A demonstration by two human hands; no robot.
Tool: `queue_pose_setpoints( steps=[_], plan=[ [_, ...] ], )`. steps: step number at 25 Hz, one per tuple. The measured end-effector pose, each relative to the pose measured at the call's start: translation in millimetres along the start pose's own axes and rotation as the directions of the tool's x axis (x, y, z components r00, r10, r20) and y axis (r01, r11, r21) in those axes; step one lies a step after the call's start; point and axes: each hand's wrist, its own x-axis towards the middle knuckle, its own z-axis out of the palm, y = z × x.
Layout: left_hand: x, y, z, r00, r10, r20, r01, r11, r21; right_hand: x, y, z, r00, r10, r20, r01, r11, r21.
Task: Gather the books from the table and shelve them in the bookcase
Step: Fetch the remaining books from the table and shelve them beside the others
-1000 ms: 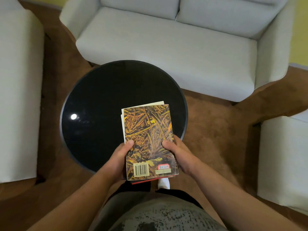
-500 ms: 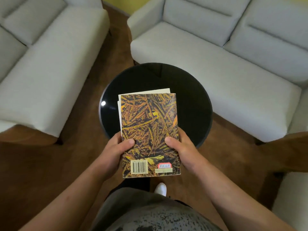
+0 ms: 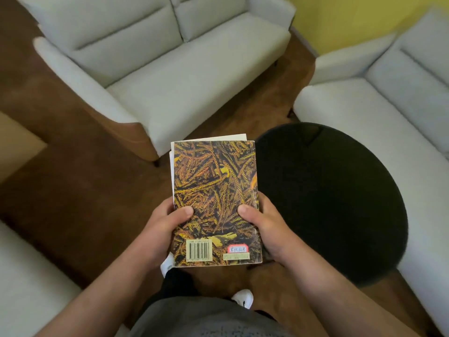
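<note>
A small stack of books (image 3: 215, 188) is held flat in front of my chest. The top book shows a back cover of yellow wheat ears on black, with a barcode and a red-edged sticker near its lower edge. A white book under it (image 3: 233, 137) pokes out at the far edge. My left hand (image 3: 165, 229) grips the stack's left edge, thumb on the cover. My right hand (image 3: 263, 227) grips the right edge the same way. The round black table (image 3: 328, 203) lies to the right with nothing on it. No bookcase is in view.
Pale grey sofas surround me: one ahead (image 3: 170, 64), one at the right (image 3: 388, 98), one at the lower left (image 3: 29, 288). Brown carpet (image 3: 73, 166) covers the floor between them. A yellow wall (image 3: 340, 18) stands at the back right. My white shoes show below the books.
The view has swung left: the table slid from under the books to the right side, and the left sofa came into the centre. Both hands keep the same grip on the stack.
</note>
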Motion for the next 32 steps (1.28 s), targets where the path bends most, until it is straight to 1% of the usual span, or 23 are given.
queue_pose_setpoints(
  steps=[3,6,11,16,19,22,27,32],
  plan=[
    [-0.6,18.0,-63.8,0.998,0.023,-0.064,-0.025,0.999,-0.036,37.4,-8.3,58.4,0.998,0.025,0.053,-0.021,0.997,-0.071],
    [-0.6,40.9,-119.3,0.995,0.070,-0.077,-0.071,0.997,-0.006,76.2,-15.1,113.7,0.993,0.027,0.111,-0.010,0.988,-0.151],
    [-2.8,71.2,-214.4,0.974,0.101,-0.201,-0.114,0.992,-0.052,132.8,-23.5,215.1,0.976,0.028,0.214,0.019,0.976,-0.215],
    [-4.9,88.0,-278.5,0.933,0.119,-0.341,-0.164,0.981,-0.105,175.9,-34.0,289.6,0.941,0.039,0.336,0.059,0.959,-0.278],
    [1.1,93.9,-308.4,0.901,0.106,-0.421,-0.186,0.970,-0.154,205.6,-42.3,325.3,0.913,0.070,0.402,0.063,0.949,-0.308],
    [14.6,103.1,-334.1,0.877,0.094,-0.471,-0.206,0.959,-0.193,238.2,-51.4,355.5,0.877,0.106,0.468,0.052,0.948,-0.314],
    [65.0,145.5,-388.7,0.831,0.073,-0.552,-0.236,0.944,-0.230,321.6,-81.0,412.0,0.831,0.165,0.531,0.035,0.938,-0.346],
    [128.1,207.9,-439.9,0.799,0.055,-0.598,-0.255,0.933,-0.255,414.0,-125.8,461.0,0.789,0.194,0.583,0.035,0.933,-0.357]
  ],
)
